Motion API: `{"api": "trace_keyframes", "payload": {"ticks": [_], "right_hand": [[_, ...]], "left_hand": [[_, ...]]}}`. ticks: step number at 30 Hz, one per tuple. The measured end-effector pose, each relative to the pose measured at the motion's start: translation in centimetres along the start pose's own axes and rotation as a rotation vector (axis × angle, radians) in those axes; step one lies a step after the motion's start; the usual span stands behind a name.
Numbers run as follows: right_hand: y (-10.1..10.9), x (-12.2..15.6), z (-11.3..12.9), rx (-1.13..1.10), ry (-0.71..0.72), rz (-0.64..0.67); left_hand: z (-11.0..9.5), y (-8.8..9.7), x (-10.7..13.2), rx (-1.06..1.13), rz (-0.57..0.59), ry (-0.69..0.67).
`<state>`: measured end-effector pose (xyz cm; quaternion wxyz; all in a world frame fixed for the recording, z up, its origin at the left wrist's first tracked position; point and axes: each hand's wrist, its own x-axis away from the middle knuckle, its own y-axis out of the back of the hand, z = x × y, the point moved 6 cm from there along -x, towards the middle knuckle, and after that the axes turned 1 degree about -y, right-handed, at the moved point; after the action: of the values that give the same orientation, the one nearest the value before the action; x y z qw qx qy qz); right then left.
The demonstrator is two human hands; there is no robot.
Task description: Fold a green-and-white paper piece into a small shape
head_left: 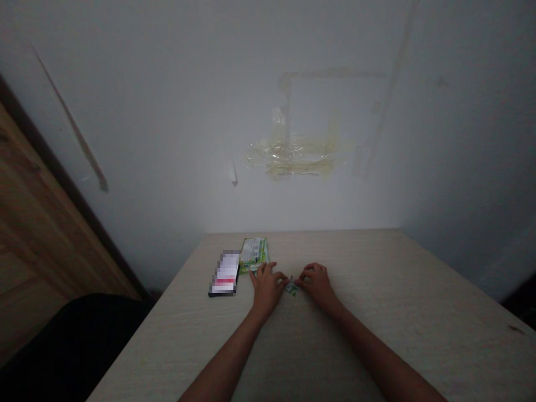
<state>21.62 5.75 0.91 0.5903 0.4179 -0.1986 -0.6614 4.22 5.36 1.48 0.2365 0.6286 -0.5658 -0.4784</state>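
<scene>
Table (368,346): pale board with a fine, straight wood-like grain, its back edge set along the wall (176,111). Small green wrapper (292,288): thin, creased, with light patches; lies between the two hands, around midway between the table's left and right edges and nearer the back edge than the front of the view. Left hand (268,287): thumb and forefinger tips brought together at the wrapper's left side, apparently pinching it; the other fingers are bent and loosely spread. Right hand (316,283): fingertips closed together at the wrapper's right side in a similar pinch, remaining fingers curled. Exact contact is too small to read.

Flat green-and-white packets (253,251), overlapping, printed, roughly rectangular, lie towards the table's back left corner, just beyond the left hand. Phone (225,274): a flat slab with dark edges, screen blurred into blocks, beside the packets on the side of the table's left edge. Above the back edge, wrinkled, glossy, yellowed tape (297,156) sticks to the matt wall.
</scene>
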Motion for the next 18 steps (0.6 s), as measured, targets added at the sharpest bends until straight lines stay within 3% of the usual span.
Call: {"api": "trace_keyframes", "payload": {"ticks": [11, 18], "right_hand": [[0.7, 0.6, -0.1, -0.068, 0.065, -0.039], [0.6, 0.4, -0.3, -0.096, 0.077, -0.037]], "left_hand": [[-1.4, 1.6, 0.4, 0.006, -0.025, -0.179], [-0.9, 1.4, 0.2, -0.010, 0.029, -0.136]]}}
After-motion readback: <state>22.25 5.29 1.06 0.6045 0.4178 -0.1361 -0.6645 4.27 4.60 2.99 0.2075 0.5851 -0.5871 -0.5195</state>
